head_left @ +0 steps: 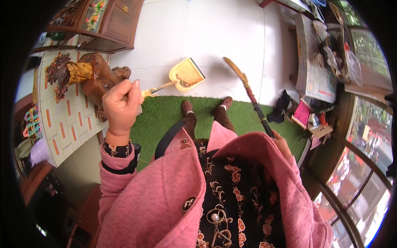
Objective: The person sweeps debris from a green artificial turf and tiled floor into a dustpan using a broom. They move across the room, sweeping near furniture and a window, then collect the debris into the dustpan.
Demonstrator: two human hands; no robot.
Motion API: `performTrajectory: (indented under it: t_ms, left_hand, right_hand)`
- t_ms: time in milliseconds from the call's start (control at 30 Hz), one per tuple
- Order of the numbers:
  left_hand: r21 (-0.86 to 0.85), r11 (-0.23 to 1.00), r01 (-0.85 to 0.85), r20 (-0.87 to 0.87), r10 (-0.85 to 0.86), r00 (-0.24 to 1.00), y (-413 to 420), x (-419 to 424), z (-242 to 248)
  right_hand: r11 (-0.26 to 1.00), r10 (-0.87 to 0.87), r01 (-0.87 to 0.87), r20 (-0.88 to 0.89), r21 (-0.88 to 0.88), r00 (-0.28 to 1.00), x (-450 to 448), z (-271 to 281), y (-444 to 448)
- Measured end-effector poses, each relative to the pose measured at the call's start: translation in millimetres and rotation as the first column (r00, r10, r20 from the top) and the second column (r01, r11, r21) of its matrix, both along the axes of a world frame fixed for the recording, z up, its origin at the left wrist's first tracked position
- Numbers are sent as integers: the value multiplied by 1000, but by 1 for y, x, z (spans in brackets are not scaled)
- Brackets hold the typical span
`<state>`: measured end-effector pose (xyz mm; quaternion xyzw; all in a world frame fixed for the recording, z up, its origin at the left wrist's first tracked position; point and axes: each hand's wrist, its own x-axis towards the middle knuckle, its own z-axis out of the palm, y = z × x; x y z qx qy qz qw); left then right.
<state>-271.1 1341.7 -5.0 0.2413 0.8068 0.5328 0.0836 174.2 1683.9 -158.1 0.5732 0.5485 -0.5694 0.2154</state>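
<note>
My left hand [122,105] is closed around the upper end of a long-handled yellow plastic dustpan [181,69]. Its pan is out over the pale floor tiles, its dark-edged mouth facing right, with some dark debris near the handle joint. Low at my right side, partly covered by my pink coat, my right hand [281,144] grips the dark handle of a broom [252,97]. Bound straw or bristles form the broom's tan far end, which points forward over the tiles, apart from the dustpan. Whether that end touches the floor is hard to tell.
I stand on green artificial turf [155,124] bordering white floor tiles [217,28]. To my left are a carved wooden root stand [99,74], a brick-patterned ledge [66,124] and a wooden cabinet [119,24]. A cluttered table [316,71], a black bag-like item [280,107] and glass windows line the right.
</note>
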Motion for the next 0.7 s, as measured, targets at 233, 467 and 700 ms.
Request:
performTrajectory:
  t_ms: [233,467,700]
  left_hand:
    - [34,962,270,0,-270,963,-34,-16,-12]
    - [-126,951,281,-85,-292,953,-24,-12,-28]
    - [-139,955,263,-75,-275,958,-14,-13,-25]
  right_hand:
    - [992,2,-28,207,125,978,21,-18,-50]
    - [971,237,-233,140,-44,961,-43,-47,-109]
    - [954,215,-207,16,-216,976,-103,-6,-107]
